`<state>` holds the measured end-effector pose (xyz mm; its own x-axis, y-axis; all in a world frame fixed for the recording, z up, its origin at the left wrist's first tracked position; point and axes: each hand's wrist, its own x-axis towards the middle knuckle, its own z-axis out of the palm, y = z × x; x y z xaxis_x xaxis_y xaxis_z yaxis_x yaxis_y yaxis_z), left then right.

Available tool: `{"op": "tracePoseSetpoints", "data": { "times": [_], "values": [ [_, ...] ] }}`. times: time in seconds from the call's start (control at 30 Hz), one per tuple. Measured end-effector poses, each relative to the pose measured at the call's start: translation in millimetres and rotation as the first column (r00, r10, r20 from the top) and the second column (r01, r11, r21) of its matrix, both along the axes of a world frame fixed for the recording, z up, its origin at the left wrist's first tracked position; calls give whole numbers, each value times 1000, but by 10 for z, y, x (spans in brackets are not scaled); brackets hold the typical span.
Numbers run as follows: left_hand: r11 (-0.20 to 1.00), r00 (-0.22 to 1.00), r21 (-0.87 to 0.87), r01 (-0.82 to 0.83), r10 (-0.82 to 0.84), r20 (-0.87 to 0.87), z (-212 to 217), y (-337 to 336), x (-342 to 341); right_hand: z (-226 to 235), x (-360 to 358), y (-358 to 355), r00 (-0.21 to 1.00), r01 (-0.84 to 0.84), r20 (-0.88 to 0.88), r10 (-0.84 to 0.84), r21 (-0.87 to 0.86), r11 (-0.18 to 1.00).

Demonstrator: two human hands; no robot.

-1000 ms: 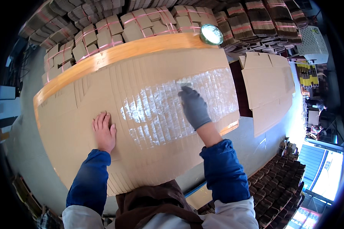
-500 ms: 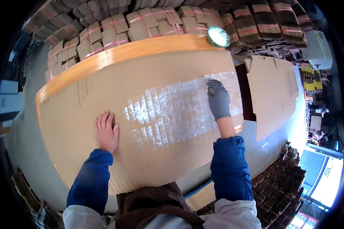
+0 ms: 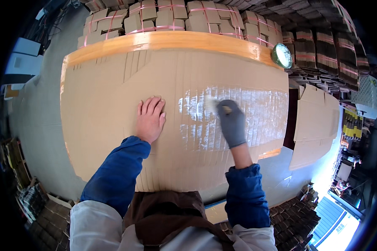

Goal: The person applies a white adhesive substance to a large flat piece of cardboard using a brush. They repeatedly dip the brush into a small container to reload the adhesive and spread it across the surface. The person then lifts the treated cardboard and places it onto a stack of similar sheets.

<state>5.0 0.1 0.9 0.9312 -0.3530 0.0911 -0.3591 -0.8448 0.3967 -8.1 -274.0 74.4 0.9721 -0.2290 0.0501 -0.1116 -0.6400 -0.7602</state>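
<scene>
The gloved right hand (image 3: 231,122) has swept from near the table's right edge back toward the left part of the white coating (image 3: 264,115), so that stretch seems to be getting another pass. Its fingers are curled around what is probably a brush (image 3: 211,103), though motion blurs it. The bare left hand (image 3: 151,119) lies flat, fingers slightly spread, on the corrugated cardboard sheet (image 3: 100,113) covering the wooden table (image 3: 167,39). A green bowl (image 3: 275,57) stands at the far right corner.
</scene>
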Motion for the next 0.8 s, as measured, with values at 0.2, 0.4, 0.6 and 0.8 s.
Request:
{"op": "tracePoseSetpoints", "data": {
  "times": [0.2, 0.4, 0.6, 0.8],
  "values": [
    [999, 999, -39, -15, 14, -41, 19, 6, 4, 249, -206, 404, 992, 106, -72, -99, 94, 990],
    [998, 998, -60, 4, -8, -62, 20, 49, -15, 243, -163, 415, 996, 76, -33, -86, -223, 972],
    [996, 999, -92, 1, -6, -51, 11, 73, 6, 86, -221, 815, 1000, -26, -6, 26, -287, 958],
    [993, 999, -118, -3, -2, -42, -10, 92, 3, 127, -146, 879, 996, -88, -54, 74, -332, 939]
  ]
}}
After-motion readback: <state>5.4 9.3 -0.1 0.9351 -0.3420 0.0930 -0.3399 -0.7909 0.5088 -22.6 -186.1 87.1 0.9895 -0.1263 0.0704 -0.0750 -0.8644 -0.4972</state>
